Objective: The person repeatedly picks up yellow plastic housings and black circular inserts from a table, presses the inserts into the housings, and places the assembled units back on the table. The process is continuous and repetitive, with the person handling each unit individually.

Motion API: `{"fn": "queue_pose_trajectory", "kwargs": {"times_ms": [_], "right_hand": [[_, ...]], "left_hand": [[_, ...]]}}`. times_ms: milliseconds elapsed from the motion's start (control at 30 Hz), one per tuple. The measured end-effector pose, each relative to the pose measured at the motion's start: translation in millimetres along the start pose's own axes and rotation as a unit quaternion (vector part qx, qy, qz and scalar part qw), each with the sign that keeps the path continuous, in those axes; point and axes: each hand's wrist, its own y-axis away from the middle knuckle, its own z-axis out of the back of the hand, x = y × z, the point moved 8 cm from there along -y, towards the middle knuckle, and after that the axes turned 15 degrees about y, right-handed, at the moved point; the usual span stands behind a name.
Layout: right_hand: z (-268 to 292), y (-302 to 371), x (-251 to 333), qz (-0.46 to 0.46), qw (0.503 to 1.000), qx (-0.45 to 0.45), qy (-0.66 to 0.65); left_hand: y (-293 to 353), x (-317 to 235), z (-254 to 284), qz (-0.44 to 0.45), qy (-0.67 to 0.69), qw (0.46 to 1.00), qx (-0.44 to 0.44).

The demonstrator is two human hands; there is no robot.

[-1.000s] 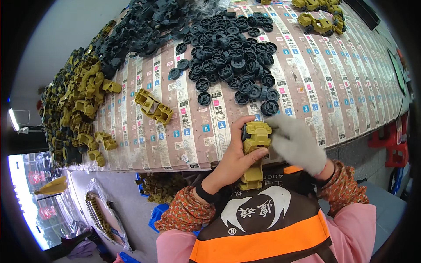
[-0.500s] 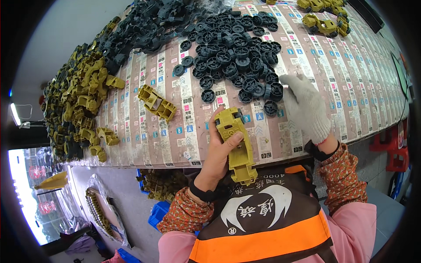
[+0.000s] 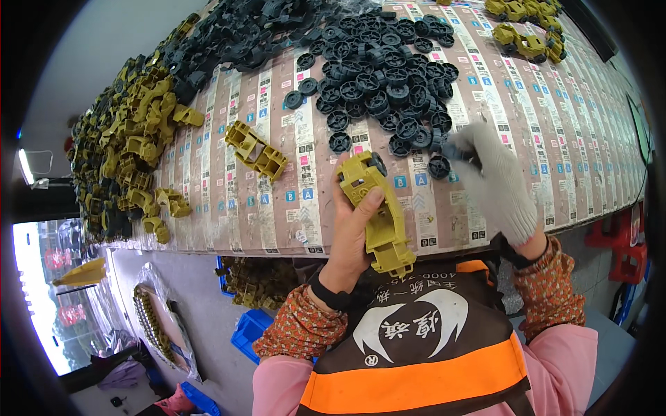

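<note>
My bare left hand (image 3: 350, 229) is wrapped round a mustard-yellow plastic toy truck body (image 3: 386, 239), thumb pressed on top. A dark wheel (image 3: 377, 163) shows at the truck's far right corner. At the right edge of a pile of dark toy wheels (image 3: 378, 87), my right hand (image 3: 496, 184) in a white knit glove pinches a dark wheel (image 3: 460, 153) between thumb and fingers. Beside it, a single loose wheel (image 3: 438, 166) lies on the table. Left of the truck body, another yellow truck body (image 3: 257, 150) lies on its own.
Yellow parts (image 3: 139, 152) are heaped along the table's left side, and dark parts (image 3: 236, 35) at the back. Several yellow trucks with wheels (image 3: 520, 41) stand at the far right. Below the near edge is a blue crate (image 3: 251, 336); a red stool (image 3: 621, 243) is at the right.
My gloved right hand has closed on a wheel at the pile's edge, its fingers now bent. The left hand still holds the truck body. The whole view has shifted slightly.
</note>
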Motion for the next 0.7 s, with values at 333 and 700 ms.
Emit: {"fn": "queue_pose_trajectory", "kwargs": {"times_ms": [333,700], "right_hand": [[-33.7,60.0,51.9,0.06,0.992,0.07,-0.082],[-41.8,76.6,49.2,0.025,0.986,0.118,-0.114]], "left_hand": [[-1.7,-14.1,-12.2,-0.123,-0.016,0.992,-0.007],[6.0,-21.1,-22.3,-0.245,-0.116,0.962,0.025]]}}
